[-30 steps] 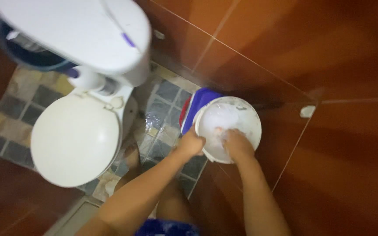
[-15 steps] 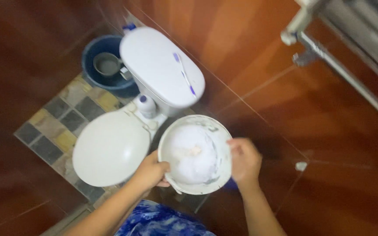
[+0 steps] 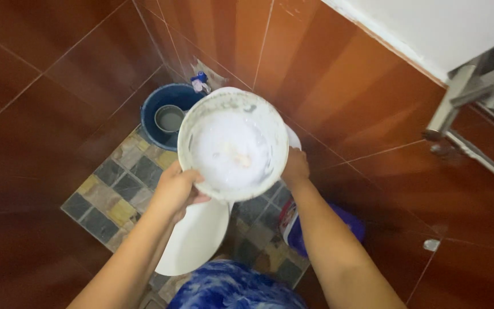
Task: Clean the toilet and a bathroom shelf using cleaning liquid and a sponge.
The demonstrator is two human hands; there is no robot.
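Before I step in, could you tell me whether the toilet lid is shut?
Shut: the white lid lies flat over the bowl, below the bucket that both hands hold.

Bucket [image 3: 232, 146] over toilet [image 3: 195, 237], between both hands; tub [image 3: 164, 117] behind, left.

Bucket raised from floor to above the toilet.
The white bucket [image 3: 232, 143], earlier low on the tiles, now sits higher, covering the cistern; left hand [image 3: 177, 191] and right hand [image 3: 294, 167] now grip opposite rims.
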